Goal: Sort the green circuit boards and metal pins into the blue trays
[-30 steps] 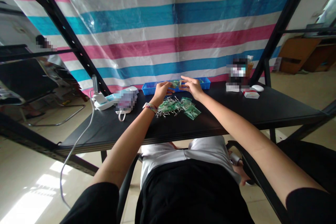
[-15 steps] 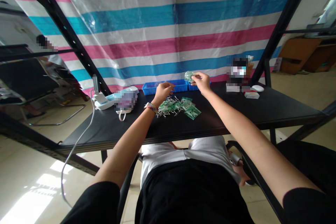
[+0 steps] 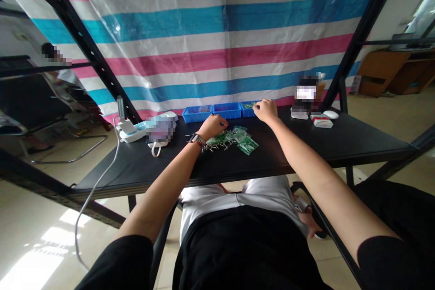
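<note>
Fingers of the left hand point(image 3: 213, 126) are curled in, knuckles up, resting on the near side of a pile of green circuit boards point(image 3: 222, 138). Whether they pinch a board or a pin is hidden. The right hand point(image 3: 266, 109) is bent over the rightmost blue tray point(image 3: 247, 112), its fingers folded down at the rim, and I cannot tell if they hold anything.

The striped tarp point(image 3: 217, 54) hangs close behind the black counter point(image 3: 340, 142), and all three trays sit against it at the far edge. A push from the right hand could, I judge, slide that tray into the sheet or tip it. The white cable point(image 3: 98, 186) droops off the left side toward the floor. A knee or chair catching it might drag the white device at its end across the counter.

The pile lies loose in the middle of the counter, with bagged boards point(image 3: 248, 146) just beside it. A sweep of the left wrist could scatter it. The metal pins point(image 3: 217, 146) at its near edge are the smallest hazard, likely to roll off or prick a finger.

No brand or writing can be read. The red-and-white box point(image 3: 322, 123) carries print too small to make out, and two patches are blurred.
</note>
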`<state>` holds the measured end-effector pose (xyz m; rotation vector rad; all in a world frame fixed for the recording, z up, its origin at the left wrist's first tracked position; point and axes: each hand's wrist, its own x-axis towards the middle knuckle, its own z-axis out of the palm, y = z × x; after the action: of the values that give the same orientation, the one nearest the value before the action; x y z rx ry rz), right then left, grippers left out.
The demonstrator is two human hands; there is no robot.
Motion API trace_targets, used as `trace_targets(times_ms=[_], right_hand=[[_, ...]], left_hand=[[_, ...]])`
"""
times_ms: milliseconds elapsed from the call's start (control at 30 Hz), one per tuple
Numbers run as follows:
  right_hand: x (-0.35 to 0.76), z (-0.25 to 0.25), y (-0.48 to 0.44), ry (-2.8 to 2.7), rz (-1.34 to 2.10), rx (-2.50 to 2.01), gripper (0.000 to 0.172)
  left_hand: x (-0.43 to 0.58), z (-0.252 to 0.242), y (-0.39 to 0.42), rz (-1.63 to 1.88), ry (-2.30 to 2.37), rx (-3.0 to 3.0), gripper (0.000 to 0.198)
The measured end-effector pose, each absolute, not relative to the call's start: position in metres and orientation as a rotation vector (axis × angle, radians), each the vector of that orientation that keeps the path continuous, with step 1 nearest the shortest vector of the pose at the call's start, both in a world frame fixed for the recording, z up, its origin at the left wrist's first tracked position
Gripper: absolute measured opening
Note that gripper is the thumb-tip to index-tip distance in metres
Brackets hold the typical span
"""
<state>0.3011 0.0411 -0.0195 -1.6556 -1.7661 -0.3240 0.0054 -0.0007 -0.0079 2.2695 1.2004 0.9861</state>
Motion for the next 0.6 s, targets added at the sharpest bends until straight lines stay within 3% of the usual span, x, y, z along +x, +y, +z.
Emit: trace_targets(times_ms=[300,600], right_hand=[[0.296,-0.013,0.037,-1.697,-0.328,-1.637,0.034],[0.289,-0.009,0.033,-1.684,-0.304,-1.476,0.031]], left_hand=[[0.003,-0.008,0.003,0.762,1.248,2.510,0.019],[0.002,-0.004,-0.001,0.790,1.272,2.496,0.012]])
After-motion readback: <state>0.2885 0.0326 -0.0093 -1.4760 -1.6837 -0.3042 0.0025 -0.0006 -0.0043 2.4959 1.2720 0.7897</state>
